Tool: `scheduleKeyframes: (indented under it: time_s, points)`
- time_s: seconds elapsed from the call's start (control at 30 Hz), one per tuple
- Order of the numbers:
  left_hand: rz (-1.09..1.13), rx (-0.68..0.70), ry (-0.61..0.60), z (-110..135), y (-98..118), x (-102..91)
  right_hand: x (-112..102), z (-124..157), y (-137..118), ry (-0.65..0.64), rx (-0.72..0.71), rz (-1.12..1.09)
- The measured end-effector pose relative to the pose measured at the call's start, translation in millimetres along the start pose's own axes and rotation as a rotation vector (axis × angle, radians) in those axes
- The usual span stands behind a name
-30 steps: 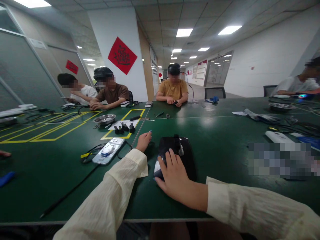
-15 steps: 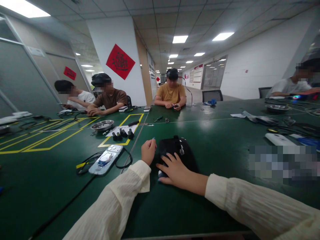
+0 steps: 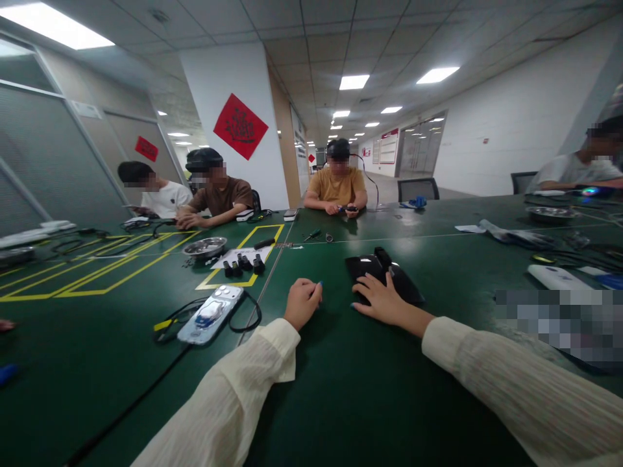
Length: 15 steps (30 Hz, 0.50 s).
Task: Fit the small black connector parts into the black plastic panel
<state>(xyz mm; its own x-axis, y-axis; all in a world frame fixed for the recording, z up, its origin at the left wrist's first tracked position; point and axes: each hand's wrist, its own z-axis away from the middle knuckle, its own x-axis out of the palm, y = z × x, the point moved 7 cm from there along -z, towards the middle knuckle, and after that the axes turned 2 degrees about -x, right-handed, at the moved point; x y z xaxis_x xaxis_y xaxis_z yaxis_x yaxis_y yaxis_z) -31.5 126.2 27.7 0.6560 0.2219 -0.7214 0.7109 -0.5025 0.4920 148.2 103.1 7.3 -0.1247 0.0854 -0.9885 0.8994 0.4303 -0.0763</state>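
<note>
A black, glossy, low object (image 3: 407, 284) with a raised dark piece on its far side lies on the green table (image 3: 370, 395); I cannot make out its kind. My right hand (image 3: 382, 299) rests on its near left part, fingers spread and palm down, covering some of it. To the left, apart from that object, my left hand (image 3: 304, 303) is closed on the table, fingers curled in. Whether anything is inside it is hidden. Left of this hand lies a phone (image 3: 211, 314) in a pale case, with a black cable (image 3: 253, 311) looped around it.
Beyond the phone are several black cylindrical parts (image 3: 244, 263), a white paper (image 3: 226, 258) and a metal bowl (image 3: 205, 247). Pliers (image 3: 312, 234) lie farther back. A white device (image 3: 557, 277) and cables are at the right. Several people sit around the table, one directly opposite (image 3: 338, 185).
My right hand and the black object have shifted to the right and farther away, widening the gap to my left hand. My left hand stays closed, slightly farther right. The view has shifted slightly.
</note>
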Motion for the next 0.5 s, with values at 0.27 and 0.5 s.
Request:
scheduleKeyframes:
  time_s: [0.27, 0.5]
  points:
    - [-0.02, 0.12, -0.14, 2.8, 9.7, 10.0, 9.5, -0.3, 121.6, -0.091, 0.486, 0.0]
    - [-0.041, 0.191, -0.259, 6.7, 15.0, 18.8, 2.9, 32.7, 210.3, -0.06, 0.836, 0.012]
